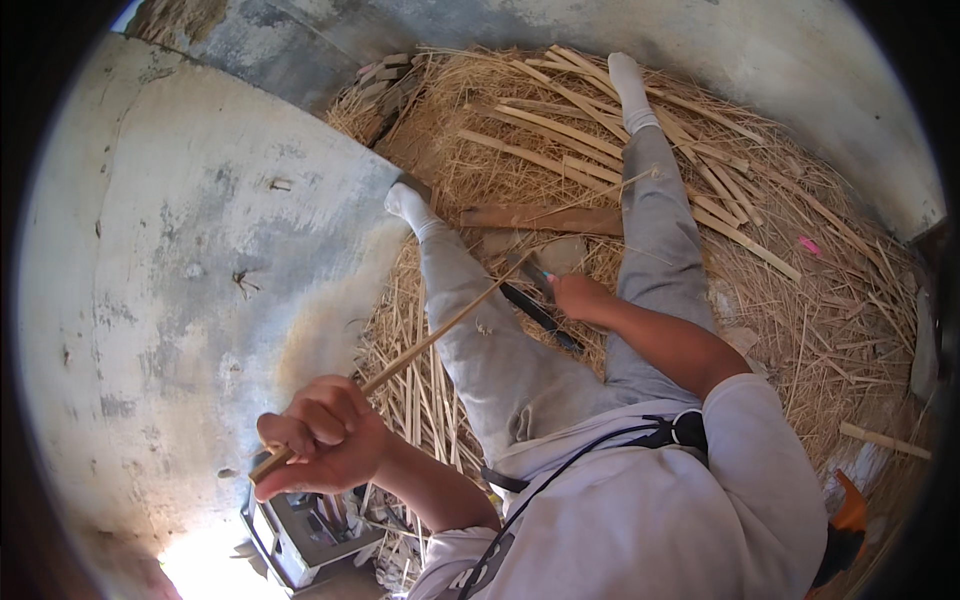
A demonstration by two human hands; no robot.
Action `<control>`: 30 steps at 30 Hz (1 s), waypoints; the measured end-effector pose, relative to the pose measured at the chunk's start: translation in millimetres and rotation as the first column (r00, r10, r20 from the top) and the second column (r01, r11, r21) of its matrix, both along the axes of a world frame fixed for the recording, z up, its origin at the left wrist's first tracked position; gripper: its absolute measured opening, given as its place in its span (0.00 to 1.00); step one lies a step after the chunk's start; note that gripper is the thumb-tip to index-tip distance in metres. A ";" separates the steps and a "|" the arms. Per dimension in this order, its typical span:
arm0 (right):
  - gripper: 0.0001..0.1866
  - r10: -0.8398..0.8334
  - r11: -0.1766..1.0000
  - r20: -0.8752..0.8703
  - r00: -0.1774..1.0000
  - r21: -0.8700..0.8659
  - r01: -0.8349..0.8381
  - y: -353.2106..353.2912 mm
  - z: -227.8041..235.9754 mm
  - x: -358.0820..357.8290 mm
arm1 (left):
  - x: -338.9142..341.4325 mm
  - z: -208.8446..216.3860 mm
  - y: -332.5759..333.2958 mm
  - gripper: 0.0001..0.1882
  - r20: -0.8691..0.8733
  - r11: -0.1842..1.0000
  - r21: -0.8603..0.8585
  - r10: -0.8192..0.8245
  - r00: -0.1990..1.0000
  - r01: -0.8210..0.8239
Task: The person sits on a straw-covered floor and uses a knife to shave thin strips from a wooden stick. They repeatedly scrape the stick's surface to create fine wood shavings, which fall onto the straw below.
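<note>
My left hand, raised at the lower left, is closed around the thick end of a long, thin bamboo strip. The strip slants up and away across my left leg. Its far tip meets a dark-bladed knife, which my right hand grips between my legs. The knife's handle is mostly hidden in my fingers. Just below the knife, a narrow black bar-like piece lies by the inside of my left thigh; I cannot tell what it is.
Beyond the knife lies a flat brown board. Several split strips and shavings cover the floor around my outstretched legs. A pale wall rises close on the left. Near my left elbow stands a grey open box.
</note>
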State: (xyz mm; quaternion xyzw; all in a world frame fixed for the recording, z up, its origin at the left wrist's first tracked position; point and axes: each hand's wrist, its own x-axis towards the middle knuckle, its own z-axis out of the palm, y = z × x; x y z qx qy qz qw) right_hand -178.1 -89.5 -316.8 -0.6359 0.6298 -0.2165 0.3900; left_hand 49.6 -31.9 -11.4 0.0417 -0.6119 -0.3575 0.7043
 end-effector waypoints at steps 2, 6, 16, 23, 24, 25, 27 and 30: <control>0.32 -0.082 0.995 0.119 0.990 -0.047 0.088 0.3 17.3 2.6 | 2.1 -0.5 -1.6 0.31 -0.055 0.997 0.025 0.072 0.996 -0.070; 0.32 0.061 0.987 0.309 0.949 -0.163 -0.010 42.5 97.2 40.2 | 12.0 -0.2 -7.2 0.31 -0.063 0.990 0.033 0.137 0.989 -0.136; 0.28 0.180 0.983 0.141 0.973 -0.008 -0.181 26.4 68.0 25.3 | 16.2 -10.4 18.0 0.28 0.024 0.995 -0.100 0.014 1.000 -0.011; 0.25 0.090 0.993 0.256 0.962 -0.097 -0.067 22.6 41.5 38.0 | 26.8 -40.2 44.4 0.30 -0.146 0.946 -0.005 0.321 0.936 -0.325; 0.25 0.112 0.990 0.196 0.974 -0.110 -0.092 20.6 48.6 35.0 | 31.5 -46.0 51.3 0.29 -0.194 0.889 0.048 0.455 0.869 -0.454; 0.24 0.146 0.984 0.131 0.981 -0.124 -0.130 20.4 57.3 32.7 | 38.9 -49.8 59.1 0.29 -0.152 0.915 0.038 0.402 0.903 -0.401; 0.24 0.224 0.970 0.099 0.970 -0.124 -0.211 38.9 68.4 35.5 | 51.2 -50.8 67.0 0.29 -0.058 0.958 0.031 0.287 0.956 -0.285; 0.25 0.145 0.977 0.141 0.979 -0.178 -0.119 34.9 38.1 39.6 | 17.6 -43.7 52.8 0.29 -0.160 0.990 -0.061 0.114 0.981 -0.125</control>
